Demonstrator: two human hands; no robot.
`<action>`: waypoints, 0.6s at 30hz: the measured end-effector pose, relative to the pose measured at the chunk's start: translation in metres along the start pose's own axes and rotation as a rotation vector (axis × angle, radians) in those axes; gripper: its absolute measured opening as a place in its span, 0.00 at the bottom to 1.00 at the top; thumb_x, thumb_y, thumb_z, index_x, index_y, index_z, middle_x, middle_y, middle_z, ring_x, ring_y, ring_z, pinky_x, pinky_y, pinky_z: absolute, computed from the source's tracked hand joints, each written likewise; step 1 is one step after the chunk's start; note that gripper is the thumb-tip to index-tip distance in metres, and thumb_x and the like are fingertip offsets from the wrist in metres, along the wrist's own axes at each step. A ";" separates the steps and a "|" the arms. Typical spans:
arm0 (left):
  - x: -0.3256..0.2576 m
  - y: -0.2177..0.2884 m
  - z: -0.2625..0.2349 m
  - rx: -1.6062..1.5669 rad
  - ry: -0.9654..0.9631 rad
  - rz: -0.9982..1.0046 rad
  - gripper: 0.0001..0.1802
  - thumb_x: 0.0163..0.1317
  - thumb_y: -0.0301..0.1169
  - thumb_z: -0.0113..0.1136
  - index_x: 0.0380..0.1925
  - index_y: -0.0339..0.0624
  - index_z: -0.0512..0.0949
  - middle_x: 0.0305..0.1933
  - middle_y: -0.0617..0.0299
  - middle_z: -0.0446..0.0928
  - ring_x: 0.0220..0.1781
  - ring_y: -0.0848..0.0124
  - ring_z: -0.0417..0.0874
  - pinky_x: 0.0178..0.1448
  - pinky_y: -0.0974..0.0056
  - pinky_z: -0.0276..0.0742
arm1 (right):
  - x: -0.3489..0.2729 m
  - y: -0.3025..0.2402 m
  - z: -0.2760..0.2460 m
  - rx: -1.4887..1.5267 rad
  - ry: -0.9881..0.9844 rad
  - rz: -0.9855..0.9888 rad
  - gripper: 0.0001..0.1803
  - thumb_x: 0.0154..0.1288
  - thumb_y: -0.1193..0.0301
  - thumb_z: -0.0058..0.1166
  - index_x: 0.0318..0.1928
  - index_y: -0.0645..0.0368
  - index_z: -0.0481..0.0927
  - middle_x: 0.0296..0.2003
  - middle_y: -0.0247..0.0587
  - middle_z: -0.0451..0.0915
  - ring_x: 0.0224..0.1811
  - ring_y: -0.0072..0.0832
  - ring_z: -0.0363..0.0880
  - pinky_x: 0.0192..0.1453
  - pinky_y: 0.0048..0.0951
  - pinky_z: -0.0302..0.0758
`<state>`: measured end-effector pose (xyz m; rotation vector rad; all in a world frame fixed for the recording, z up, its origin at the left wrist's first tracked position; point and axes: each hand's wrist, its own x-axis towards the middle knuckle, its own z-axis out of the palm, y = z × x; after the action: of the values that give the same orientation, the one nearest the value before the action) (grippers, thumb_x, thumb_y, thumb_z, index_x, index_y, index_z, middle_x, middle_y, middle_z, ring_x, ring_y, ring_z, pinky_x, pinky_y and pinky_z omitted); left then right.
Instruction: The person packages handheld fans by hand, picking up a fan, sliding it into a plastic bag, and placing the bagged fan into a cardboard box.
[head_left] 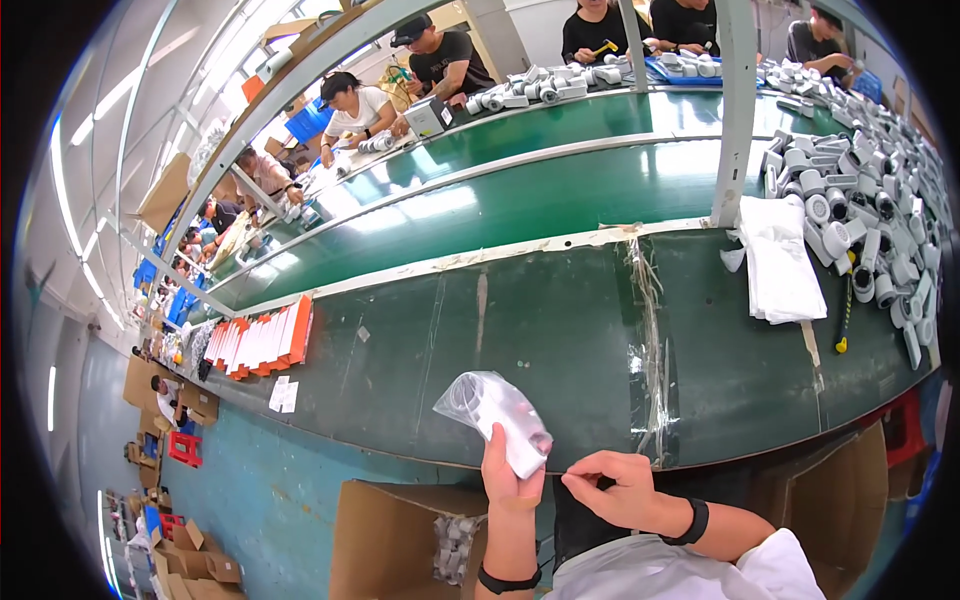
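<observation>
My left hand (pixel 508 476) is closed around a clear plastic bag (pixel 460 396) with a white, rounded device (pixel 508 418) inside, lifted above the table's near edge. The loose end of the bag spreads out to the upper left. Just right of it, apart from the bag, is my right hand (pixel 628 490), its thumb and forefinger drawn together in a pinch. Whether anything small sits between those fingertips cannot be made out. Farther right on the green table (pixel 560 320) lies a stack of white bags (pixel 780 262).
A large heap of white-grey devices (pixel 850 190) covers the right end, beside a yellow-and-black tool (pixel 845 310). Orange-and-white boxes (pixel 265 338) stand in a row at left. Below are an open carton (pixel 385 530) holding bagged pieces and another carton (pixel 845 500). A metal post (pixel 737 110) rises beyond; people work across the belt.
</observation>
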<state>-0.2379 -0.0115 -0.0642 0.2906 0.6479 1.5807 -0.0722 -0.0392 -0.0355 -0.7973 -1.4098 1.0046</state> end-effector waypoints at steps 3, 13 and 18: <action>-0.002 0.002 0.003 -0.197 -0.035 -0.070 0.22 0.70 0.41 0.47 0.61 0.48 0.66 0.54 0.57 0.76 0.44 0.61 0.77 0.36 0.58 0.75 | 0.004 -0.004 -0.004 -0.017 -0.024 -0.053 0.07 0.55 0.79 0.65 0.35 0.62 0.82 0.24 0.37 0.81 0.22 0.17 0.76 0.24 0.18 0.70; -0.003 -0.003 -0.002 -0.312 -0.104 -0.151 0.22 0.68 0.39 0.49 0.59 0.44 0.70 0.55 0.56 0.75 0.42 0.61 0.75 0.36 0.59 0.75 | 0.008 -0.004 -0.006 -0.122 -0.108 0.006 0.13 0.53 0.77 0.67 0.41 0.59 0.81 0.31 0.36 0.81 0.26 0.18 0.77 0.25 0.20 0.71; -0.004 -0.008 -0.005 -0.279 -0.143 -0.138 0.21 0.69 0.39 0.48 0.59 0.43 0.69 0.55 0.55 0.75 0.42 0.60 0.75 0.38 0.58 0.75 | 0.018 -0.015 0.000 -0.226 -0.130 0.056 0.15 0.53 0.73 0.68 0.42 0.58 0.80 0.34 0.34 0.81 0.27 0.19 0.76 0.27 0.21 0.71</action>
<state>-0.2338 -0.0167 -0.0717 0.1459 0.3240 1.4811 -0.0729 -0.0285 -0.0148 -0.9548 -1.6411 0.9639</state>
